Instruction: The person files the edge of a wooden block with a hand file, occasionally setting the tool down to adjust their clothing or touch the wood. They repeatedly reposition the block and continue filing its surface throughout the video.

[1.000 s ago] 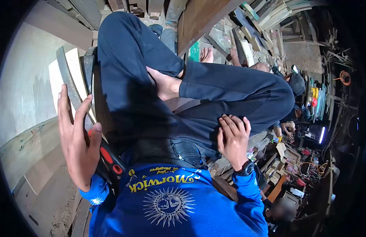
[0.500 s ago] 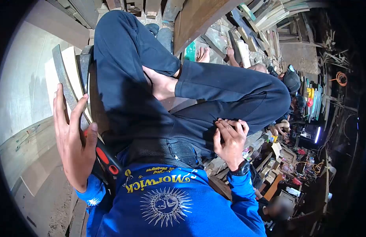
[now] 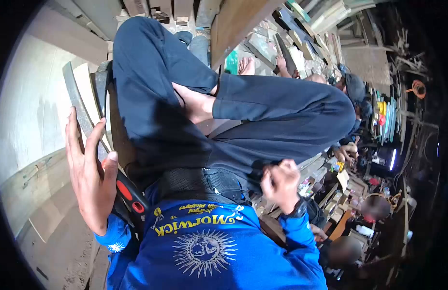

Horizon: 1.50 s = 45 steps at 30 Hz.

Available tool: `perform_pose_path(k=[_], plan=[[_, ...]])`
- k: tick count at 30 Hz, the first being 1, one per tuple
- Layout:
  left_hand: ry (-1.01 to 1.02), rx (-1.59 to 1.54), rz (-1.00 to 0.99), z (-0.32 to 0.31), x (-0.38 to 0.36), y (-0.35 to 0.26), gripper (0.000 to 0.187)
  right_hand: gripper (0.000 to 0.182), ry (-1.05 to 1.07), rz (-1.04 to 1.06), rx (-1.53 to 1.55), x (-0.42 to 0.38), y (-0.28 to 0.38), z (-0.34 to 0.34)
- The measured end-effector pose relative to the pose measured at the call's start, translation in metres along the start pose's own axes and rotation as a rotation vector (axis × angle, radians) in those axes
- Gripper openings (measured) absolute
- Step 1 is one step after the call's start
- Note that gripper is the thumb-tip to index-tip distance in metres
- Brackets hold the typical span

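Note:
My left hand (image 3: pixel 88 176) is raised at the left with its fingers spread and nothing gripped in them. Beside its thumb lies a black-and-red tool handle (image 3: pixel 129 192), partly covered by the hand. A long, curved grey strip (image 3: pixel 75 92) extends past the fingertips; whether it joins the handle cannot be seen. My right hand (image 3: pixel 283 184), with a dark watch on the wrist, is just over the thigh of my dark trousers (image 3: pixel 282 104). Its fingers are curled in and blurred by motion, and no object shows in them.
A pale sheet or wall (image 3: pixel 30 111) stands along the left. A brown wooden board (image 3: pixel 238 29) juts in at the top. Wood pieces (image 3: pixel 325 19) are piled at the upper right. Other people (image 3: pixel 352 89) sit at the right, among clutter and an orange cable (image 3: pixel 418 89).
My right hand has lifted slightly off the thigh and its fingers have curled in. My left hand stays spread in nearly the same place. The view has shifted a little.

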State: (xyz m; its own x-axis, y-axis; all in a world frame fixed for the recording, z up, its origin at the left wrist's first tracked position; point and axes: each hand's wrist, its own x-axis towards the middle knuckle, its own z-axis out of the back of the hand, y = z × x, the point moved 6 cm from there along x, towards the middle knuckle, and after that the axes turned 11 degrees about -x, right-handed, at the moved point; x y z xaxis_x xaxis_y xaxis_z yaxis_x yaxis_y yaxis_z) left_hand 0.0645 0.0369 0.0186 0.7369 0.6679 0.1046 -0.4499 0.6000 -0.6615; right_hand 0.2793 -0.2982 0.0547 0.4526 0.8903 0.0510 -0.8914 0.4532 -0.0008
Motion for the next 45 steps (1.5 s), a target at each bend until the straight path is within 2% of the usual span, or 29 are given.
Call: perform_pose_path(k=[1,4,9,14,17,19,21,23,29,30,32,33,34,35,37,39,41,42,43,45], plan=[[-0.003,0.000,0.005,0.001,0.002,-0.001,0.056,0.009,-0.041,-0.094,0.017,0.000,-0.012,0.002],[0.024,0.001,0.048,0.002,0.001,-0.001,0.054,0.013,-0.182,0.042,-0.021,0.018,-0.008,0.017],[0.008,0.022,0.043,0.002,0.001,-0.005,0.054,0.012,-0.151,0.045,-0.086,0.029,-0.005,-0.004],[0.039,0.015,0.014,0.002,0.000,-0.002,0.053,0.019,-0.074,0.004,-0.189,0.024,0.000,-0.022],[0.039,-0.026,0.028,0.001,0.000,-0.005,0.049,0.016,-0.143,-0.020,-0.012,0.037,0.014,-0.025],[0.028,-0.057,0.009,0.000,-0.001,-0.006,0.048,0.014,-0.037,0.061,0.409,0.048,0.032,-0.045],[0.027,-0.027,0.006,-0.001,-0.002,-0.003,0.047,0.018,0.105,0.057,0.750,0.066,0.073,-0.052],[0.030,-0.050,0.004,-0.001,-0.001,-0.006,0.047,0.027,0.161,0.202,0.882,0.082,0.114,-0.060],[0.053,-0.052,0.038,-0.001,-0.003,-0.007,0.047,0.053,0.370,0.307,1.323,0.118,0.195,-0.083],[0.046,-0.055,0.041,-0.001,-0.002,-0.004,0.048,0.058,0.470,0.280,1.277,0.120,0.201,-0.089],[0.062,-0.103,0.012,-0.004,-0.004,0.006,0.050,0.059,0.516,0.235,1.325,0.123,0.206,-0.091],[0.087,-0.033,-0.011,-0.005,-0.004,0.013,0.054,0.060,0.530,0.210,1.363,0.125,0.207,-0.091],[0.093,-0.041,-0.013,-0.006,-0.005,0.014,0.058,0.065,0.579,0.130,1.400,0.125,0.217,-0.114],[0.095,-0.048,-0.016,-0.007,-0.004,0.014,0.063,0.067,0.520,0.098,1.468,0.133,0.220,-0.111],[0.122,-0.090,0.011,-0.006,-0.003,0.016,0.071,0.066,0.610,0.033,1.450,0.132,0.209,-0.092],[0.123,-0.125,0.009,-0.004,-0.003,0.025,0.068,0.060,0.572,0.044,1.438,0.137,0.216,-0.118],[0.084,0.003,0.129,0.011,-0.007,0.013,0.064,0.050,0.550,0.099,1.505,0.141,0.225,-0.124],[0.001,-0.182,0.117,0.020,-0.003,0.012,0.057,0.056,0.609,0.141,1.626,0.142,0.230,-0.127],[-0.097,-0.171,0.024,0.034,0.001,0.006,0.044,0.051,0.640,0.130,1.605,0.141,0.228,-0.125],[-0.150,-0.236,-0.145,0.077,0.007,-0.045,0.033,0.049,0.574,0.163,1.606,0.143,0.230,-0.127]])
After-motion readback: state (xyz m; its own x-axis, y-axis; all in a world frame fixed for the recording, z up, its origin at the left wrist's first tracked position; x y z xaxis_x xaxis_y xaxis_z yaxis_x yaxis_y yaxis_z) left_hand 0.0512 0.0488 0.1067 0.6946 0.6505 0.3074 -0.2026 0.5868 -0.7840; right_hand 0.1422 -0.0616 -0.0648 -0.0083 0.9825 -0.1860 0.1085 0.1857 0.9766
